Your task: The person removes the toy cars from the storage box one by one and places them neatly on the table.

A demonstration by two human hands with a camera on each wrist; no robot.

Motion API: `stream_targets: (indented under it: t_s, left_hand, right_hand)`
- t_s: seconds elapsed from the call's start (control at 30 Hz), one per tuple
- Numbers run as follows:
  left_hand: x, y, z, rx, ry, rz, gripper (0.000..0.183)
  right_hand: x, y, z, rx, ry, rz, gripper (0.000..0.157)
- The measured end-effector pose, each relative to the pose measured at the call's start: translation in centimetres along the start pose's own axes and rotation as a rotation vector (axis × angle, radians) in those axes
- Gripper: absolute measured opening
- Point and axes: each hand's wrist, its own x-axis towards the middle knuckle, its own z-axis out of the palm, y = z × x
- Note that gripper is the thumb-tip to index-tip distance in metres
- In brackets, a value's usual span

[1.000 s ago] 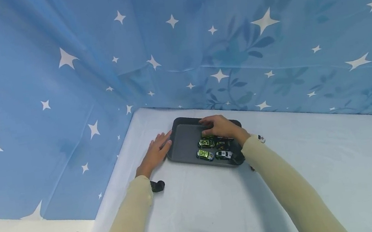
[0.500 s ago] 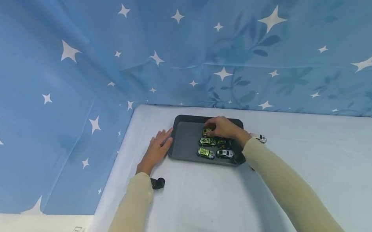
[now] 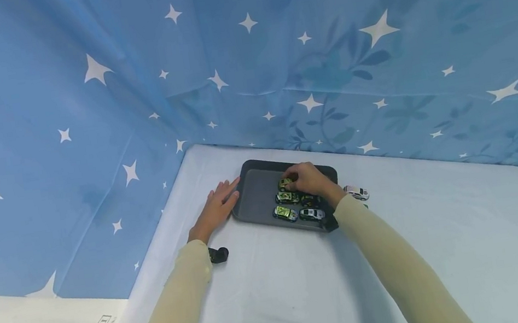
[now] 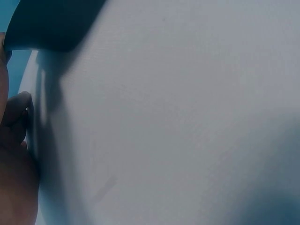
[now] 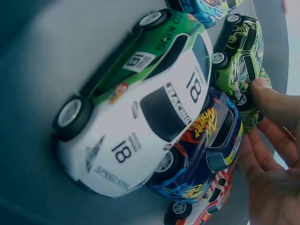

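One swirl-patterned green car has slid slightly leftward (right grip pinching it, left grip straight-fingered).

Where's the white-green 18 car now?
In the head view, the 18 car sits toward the lower right of the tray, just right of a yellow-green car.

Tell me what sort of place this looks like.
Probably a sheltered corner set up indoors, perhaps at home or in a makeshift studio; I can't tell which. Star-printed blue sheeting hangs around a white table, which holds a dark tray of toy cars.
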Motion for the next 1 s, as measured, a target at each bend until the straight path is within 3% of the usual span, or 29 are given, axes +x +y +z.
stream_targets:
  t_s: [0.4,0.73,1.0]
  left_hand:
    - [0.0,0.1,-0.1,-0.006,0.001,0.021,0.057]
    - [0.0,0.4,0.0,-0.006,0.01,0.051,0.056]
    - [0.0,0.2,0.0,0.006,0.014,0.035,0.057]
  right_hand:
    - [-0.8,-0.7,-1.3,0.036,0.014,0.029,0.031]
    - [-2.5,0.5,-3.1,-0.012,0.085,0.001,0.03]
    - [-4.1,1.0,-5.1,-0.021,0.124,0.011,0.031]
